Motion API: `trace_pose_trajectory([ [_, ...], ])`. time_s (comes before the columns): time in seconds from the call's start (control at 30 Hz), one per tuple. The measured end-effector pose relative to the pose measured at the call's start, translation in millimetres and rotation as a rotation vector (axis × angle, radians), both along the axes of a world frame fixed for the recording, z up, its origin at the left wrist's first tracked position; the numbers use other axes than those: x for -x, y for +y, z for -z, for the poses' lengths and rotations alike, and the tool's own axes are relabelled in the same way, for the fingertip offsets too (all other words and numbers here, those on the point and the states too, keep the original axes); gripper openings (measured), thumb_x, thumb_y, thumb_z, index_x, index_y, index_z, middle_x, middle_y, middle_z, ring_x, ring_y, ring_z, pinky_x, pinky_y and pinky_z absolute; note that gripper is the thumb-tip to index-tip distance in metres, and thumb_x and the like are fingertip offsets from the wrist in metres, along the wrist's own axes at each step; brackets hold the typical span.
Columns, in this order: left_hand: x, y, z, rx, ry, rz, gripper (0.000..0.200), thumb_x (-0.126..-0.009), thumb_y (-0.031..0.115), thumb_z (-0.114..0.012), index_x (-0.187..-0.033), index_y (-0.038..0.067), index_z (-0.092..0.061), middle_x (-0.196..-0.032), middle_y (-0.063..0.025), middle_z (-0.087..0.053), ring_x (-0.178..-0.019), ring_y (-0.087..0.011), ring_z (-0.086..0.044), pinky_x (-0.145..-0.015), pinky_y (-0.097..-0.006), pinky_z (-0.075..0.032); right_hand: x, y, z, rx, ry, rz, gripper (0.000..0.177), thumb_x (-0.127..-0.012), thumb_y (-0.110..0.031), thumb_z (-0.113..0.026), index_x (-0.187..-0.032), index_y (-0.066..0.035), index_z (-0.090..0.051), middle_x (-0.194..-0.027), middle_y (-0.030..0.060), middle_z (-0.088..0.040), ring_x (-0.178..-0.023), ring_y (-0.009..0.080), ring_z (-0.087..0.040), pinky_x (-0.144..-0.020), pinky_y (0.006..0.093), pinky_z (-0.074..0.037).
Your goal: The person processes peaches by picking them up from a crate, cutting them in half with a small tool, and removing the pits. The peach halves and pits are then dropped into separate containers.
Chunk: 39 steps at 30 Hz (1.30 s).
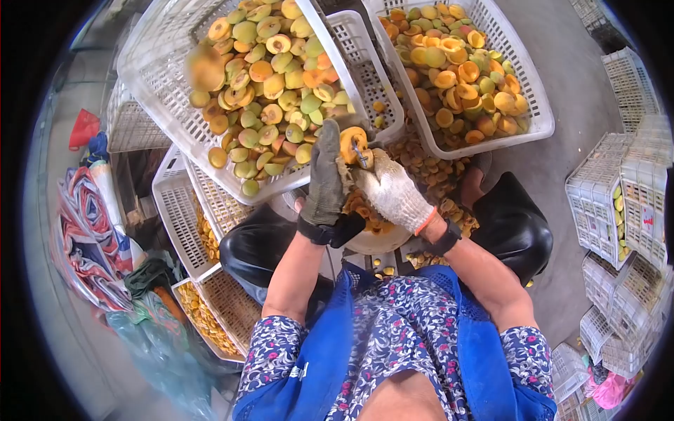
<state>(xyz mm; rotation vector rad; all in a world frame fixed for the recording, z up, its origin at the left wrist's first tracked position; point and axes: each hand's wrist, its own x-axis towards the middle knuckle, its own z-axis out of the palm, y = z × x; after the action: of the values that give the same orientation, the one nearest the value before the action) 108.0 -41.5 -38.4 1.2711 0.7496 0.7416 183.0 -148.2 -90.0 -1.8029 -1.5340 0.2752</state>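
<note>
My left hand (pixel 323 179), in a dark grey-green glove, holds an orange apricot half (pixel 349 142) near its fingertips. Against the fruit, my right hand (pixel 393 191), in a white knit glove with an orange cuff, is closed on a small metal tool (pixel 362 157). The tool's tip touches the apricot's flesh; its handle is hidden by my fingers. Below both hands stands a pale bowl (pixel 375 243) with apricot pieces in it, partly covered by my gloves. A white crate (pixel 319 31) of halved apricots (pixel 270 91) is tilted just beyond my left hand.
Another white crate (pixel 537 133) of apricot halves stands ahead to the right. Apricot pieces (pixel 428 168) are piled between my knees. Crates with orange pieces (pixel 203 316) sit at my left, near plastic sheeting (pixel 165 351). Stacked crates (pixel 597 196) line the right.
</note>
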Motion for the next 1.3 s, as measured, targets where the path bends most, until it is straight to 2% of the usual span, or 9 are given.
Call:
trace_pose_trajectory([
  [0.03, -2.0, 0.6, 0.7, -0.487, 0.262, 0.082, 0.042, -0.102, 0.038, -0.043, -0.113, -0.001, -0.055, -0.102, -0.0097, -0.063, -0.089, -0.0189, -0.064, -0.08, -0.0302, -0.055, -1.2, 1.0, 2.9, 0.0, -0.006, -0.003, 0.014, -0.081, -0.008, -0.062, -0.093, 0.0, -0.062, -0.098, 0.0209, -0.058, -0.087, 0.0384, -0.06, -0.072, 0.0455, -0.05],
  [0.07, -5.4, 5.1, 10.2, 0.24, -0.109, 0.068, 0.043, -0.103, 0.039, -0.041, -0.11, -0.001, -0.057, -0.1, -0.0113, -0.063, -0.087, -0.0195, -0.065, -0.077, -0.0319, -0.057, -1.6, 0.9, 5.5, 0.035, 0.026, -0.015, 0.015, -0.082, -0.008, -0.061, -0.095, 0.0, -0.061, -0.098, 0.0212, -0.058, -0.087, 0.0389, -0.06, -0.072, 0.0456, -0.05],
  [0.2, -2.5, 6.8, 25.3, 0.402, -0.189, 0.038, 0.041, -0.103, 0.037, -0.041, -0.109, -0.001, -0.056, -0.099, -0.0119, -0.063, -0.085, -0.0199, -0.066, -0.074, -0.0327, -0.058, -6.3, 5.4, 9.7, 0.045, 0.477, -0.048, 0.019, -0.084, -0.008, -0.059, -0.1, 0.002, -0.059, -0.096, 0.022, -0.058, -0.089, 0.041, -0.059, -0.074, 0.0464, -0.049],
  [0.43, 1.2, 3.8, 23.7, 0.533, -0.165, -0.044, 0.037, -0.1, 0.039, -0.047, -0.102, 0.003, -0.058, -0.089, -0.0085, -0.063, -0.078, -0.0167, -0.063, -0.07, -0.0299, -0.055, -8.7, 5.1, 16.7, 0.029, 0.299, -0.149, 0.023, -0.091, -0.021, -0.053, -0.096, 0.001, -0.059, -0.085, 0.0239, -0.062, -0.08, 0.0403, -0.06, -0.07, 0.0428, -0.049],
  [0.7, 19.4, 19.2, 29.6, 0.404, -0.242, 0.306, 0.04, -0.098, 0.037, -0.049, -0.085, 0.0, -0.06, -0.078, -0.0102, -0.062, -0.074, -0.0208, -0.06, -0.075, -0.0339, -0.051, -35.8, 3.3, -45.9, 0.793, 1.53, -0.258, 0.026, -0.085, -0.025, -0.063, -0.098, -0.002, -0.063, -0.075, 0.0001, -0.06, -0.066, 0.01, -0.057, -0.059, 0.0284, -0.047],
  [0.83, 39.7, 20.7, 32.3, 0.295, -0.283, 0.512, 0.043, -0.099, 0.037, -0.047, -0.084, -0.001, -0.061, -0.079, -0.0113, -0.062, -0.076, -0.0228, -0.062, -0.077, -0.0357, -0.052, -25.5, -1.8, -12.4, 0.645, 0.389, -0.791, 0.021, -0.08, -0.021, -0.061, -0.086, -0.002, -0.068, -0.077, 0.0102, -0.067, -0.069, 0.0253, -0.066, -0.061, 0.0366, -0.053],
  [0.9, 55.8, 21.1, 20.7, 0.273, -0.057, 0.158, 0.045, -0.099, 0.039, -0.047, -0.085, -0.002, -0.06, -0.079, -0.0127, -0.063, -0.08, -0.024, -0.064, -0.081, -0.0372, -0.054, 0.9, -24.9, 30.3, 0.682, 0.068, -0.757, 0.02, -0.079, -0.017, -0.058, -0.085, -0.002, -0.07, -0.082, 0.0172, -0.068, -0.078, 0.0332, -0.067, -0.067, 0.0406, -0.054],
  [1.1, 32.5, 55.7, -7.8, 0.417, -0.278, -0.026, 0.043, -0.101, 0.033, -0.044, -0.13, 0.003, -0.045, -0.129, -0.0129, -0.05, -0.113, -0.0282, -0.055, -0.098, -0.0478, -0.047, 2.0, -21.9, 8.9, 0.665, 0.096, -0.55, 0.021, -0.082, -0.018, -0.054, -0.084, -0.002, -0.069, -0.082, 0.0187, -0.067, -0.077, 0.0357, -0.066, -0.069, 0.0428, -0.054],
  [1.3, -23.3, 151.8, 73.2, -0.905, 0.836, 0.183, 0.043, -0.085, 0.03, -0.064, -0.127, 0.019, -0.057, -0.112, -0.0154, -0.063, -0.098, -0.0341, -0.061, -0.086, -0.0416, -0.049, -15.8, -16.1, 8.1, 0.484, 0.206, -0.422, 0.025, -0.084, -0.022, -0.052, -0.092, 0.0, -0.063, -0.079, 0.0217, -0.065, -0.074, 0.0385, -0.064, -0.067, 0.0469, -0.052],
])
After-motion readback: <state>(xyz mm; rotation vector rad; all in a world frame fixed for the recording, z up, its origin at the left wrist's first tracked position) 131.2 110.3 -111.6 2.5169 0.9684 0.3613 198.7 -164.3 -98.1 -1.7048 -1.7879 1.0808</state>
